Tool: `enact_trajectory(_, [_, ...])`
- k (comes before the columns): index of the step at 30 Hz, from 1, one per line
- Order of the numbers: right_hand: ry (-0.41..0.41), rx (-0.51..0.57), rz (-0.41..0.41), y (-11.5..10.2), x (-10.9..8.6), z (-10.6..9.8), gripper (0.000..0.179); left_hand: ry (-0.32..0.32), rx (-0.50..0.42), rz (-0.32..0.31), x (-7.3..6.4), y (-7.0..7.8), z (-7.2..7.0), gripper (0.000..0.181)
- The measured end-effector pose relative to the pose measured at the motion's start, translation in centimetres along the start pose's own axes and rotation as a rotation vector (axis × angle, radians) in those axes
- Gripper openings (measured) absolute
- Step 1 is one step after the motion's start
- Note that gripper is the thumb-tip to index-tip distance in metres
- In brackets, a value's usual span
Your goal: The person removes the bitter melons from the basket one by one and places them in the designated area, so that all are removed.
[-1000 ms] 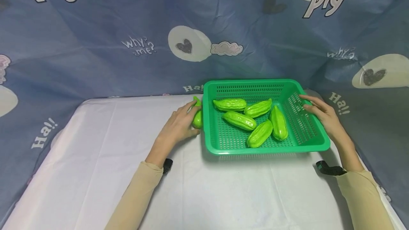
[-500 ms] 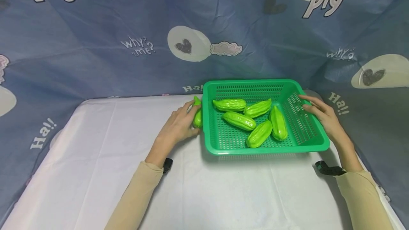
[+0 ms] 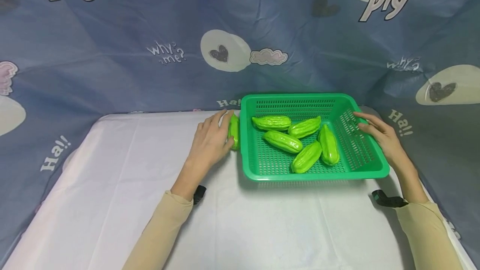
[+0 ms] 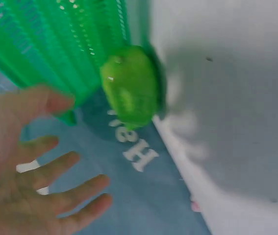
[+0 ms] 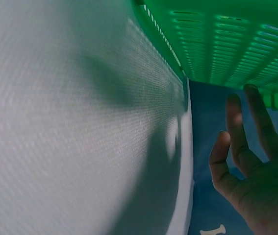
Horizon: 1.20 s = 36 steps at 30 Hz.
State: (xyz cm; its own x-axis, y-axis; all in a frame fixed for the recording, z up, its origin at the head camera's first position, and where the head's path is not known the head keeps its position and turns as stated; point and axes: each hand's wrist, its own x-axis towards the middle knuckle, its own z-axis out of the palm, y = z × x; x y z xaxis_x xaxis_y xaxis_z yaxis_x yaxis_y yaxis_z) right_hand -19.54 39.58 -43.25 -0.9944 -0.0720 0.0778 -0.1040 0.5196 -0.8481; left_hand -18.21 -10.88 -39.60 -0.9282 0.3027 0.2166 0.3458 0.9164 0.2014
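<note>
In the head view a green bitter melon (image 3: pixel 234 132) lies on the white cloth, against the outside of the left wall of a green plastic basket (image 3: pixel 245 153). My left hand (image 3: pixel 211 140) is just left of this melon, fingers stretched out. The left wrist view shows its thumb and fingers apart from the bitter melon (image 4: pixel 130 88). At the basket's right side, my right hand (image 3: pixel 386 138) holds the rim, with thumb and forefinger over it. Its other fingers (image 5: pixel 234 117) are loosely spread outside, below the rim. Several bitter melons (image 3: pixel 282 141) lie inside the basket.
A white cloth (image 3: pixel 150 153) covers the table, and its far edge runs just behind the basket. Behind it hangs a blue printed curtain (image 3: pixel 157 78), which also borders the table on both sides.
My left hand has let go of the bitter melon beside the basket and moved slightly left, its fingers straightening. My right hand and the basket have stayed in place.
</note>
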Motion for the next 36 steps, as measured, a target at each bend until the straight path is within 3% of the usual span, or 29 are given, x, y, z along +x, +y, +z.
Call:
enact_trajectory(4, [-0.001,0.0,-0.004,0.0,0.0,0.0,0.05,0.141,-0.011,0.054,-0.1,1.5,-0.9,0.06])
enact_trajectory(7, [0.001,-0.013,-0.01,0.1,0.0,0.0,0.049,0.165,-0.028,0.096,0.0,2.6,-1.3,0.056])
enact_trajectory(13, [0.0,-0.029,-0.013,0.1,0.1,0.0,0.049,0.117,-0.032,0.146,0.2,4.0,-1.3,0.051])
enact_trajectory(21, [0.004,-0.035,-0.004,0.0,0.0,0.0,0.049,0.066,-0.025,0.273,0.7,6.3,-0.2,0.04])
enact_trajectory(36, [-0.002,-0.012,-0.014,0.0,-0.1,0.1,0.049,-0.145,0.064,0.289,1.4,10.5,1.5,0.04])
